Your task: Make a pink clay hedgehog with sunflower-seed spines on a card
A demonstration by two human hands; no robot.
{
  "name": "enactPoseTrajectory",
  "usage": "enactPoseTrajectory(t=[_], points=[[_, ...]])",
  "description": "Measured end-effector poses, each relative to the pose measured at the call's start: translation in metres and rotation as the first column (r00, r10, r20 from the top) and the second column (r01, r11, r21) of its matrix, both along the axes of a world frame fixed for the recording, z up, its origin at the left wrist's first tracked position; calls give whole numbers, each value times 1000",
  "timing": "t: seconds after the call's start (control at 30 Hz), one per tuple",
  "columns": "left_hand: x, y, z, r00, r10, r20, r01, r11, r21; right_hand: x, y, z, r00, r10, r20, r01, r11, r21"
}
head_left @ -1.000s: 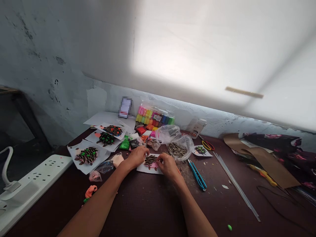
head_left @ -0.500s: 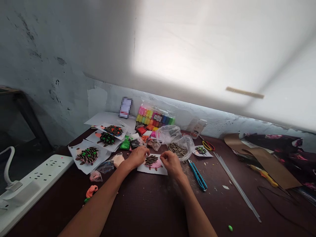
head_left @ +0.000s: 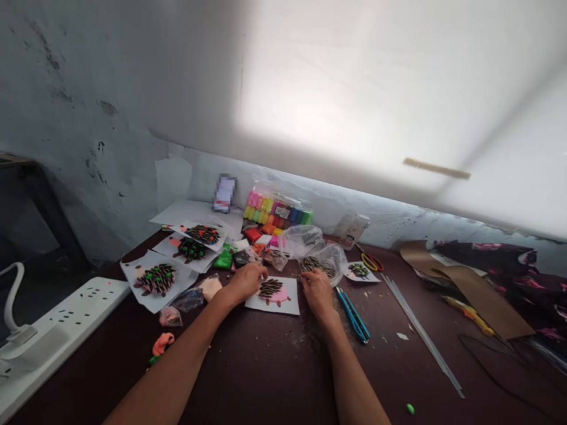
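A white card [head_left: 283,306] lies on the table, bearing a pink clay hedgehog [head_left: 278,294] with dark striped sunflower seeds for spines on its left part. My left hand [head_left: 248,280] is at the card's upper left edge, fingers curled together; whatever they grip is hidden. Right of the card, my right hand [head_left: 318,289] touches down at the near side of a clear plastic bag [head_left: 337,260] of striped seeds [head_left: 310,263]. Its fingers are bent and drawn together, their tips partly hidden.
Finished hedgehog cards [head_left: 155,280] lie at left, with clay packets [head_left: 225,257] behind my left hand. A blue utility knife [head_left: 353,316], scissors [head_left: 371,262] and clear sticks [head_left: 420,333] lie to the right. A white power strip [head_left: 66,330] runs along the left edge.
My right hand has moved right, away from the hedgehog card, to the near side of the seed bag. My left hand has stayed at the card's left edge.
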State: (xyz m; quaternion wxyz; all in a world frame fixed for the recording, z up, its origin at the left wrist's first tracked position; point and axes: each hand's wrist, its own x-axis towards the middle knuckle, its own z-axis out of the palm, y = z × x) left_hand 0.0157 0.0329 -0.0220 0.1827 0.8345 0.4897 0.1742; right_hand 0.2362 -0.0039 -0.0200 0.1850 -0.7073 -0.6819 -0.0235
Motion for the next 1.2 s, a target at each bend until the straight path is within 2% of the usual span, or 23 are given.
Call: enactPoseTrajectory(t=[0.37, 0.63, 1.0, 1.1, 1.2], points=[[0, 1, -1, 1000, 8, -13, -8, 1000, 3, -2, -2, 5, 998, -10, 58, 16, 995, -102], [2, -2, 2, 999, 10, -34, -11, 1000, -15, -6, -2, 7, 998, 20, 58, -13, 993, -121], [1, -2, 3, 999, -2, -48, 2, 1000, -4, -5, -2, 4, 992, 44, 118, -33, 996, -88], [1, -2, 3, 998, 1, -61, -2, 1000, -12, -5, -1, 2, 990, 32, 136, -27, 999, -36], [2, -2, 3, 998, 2, -65, -4, 1000, -17, -4, 0, 2, 997, 16, 70, -20, 998, 65]])
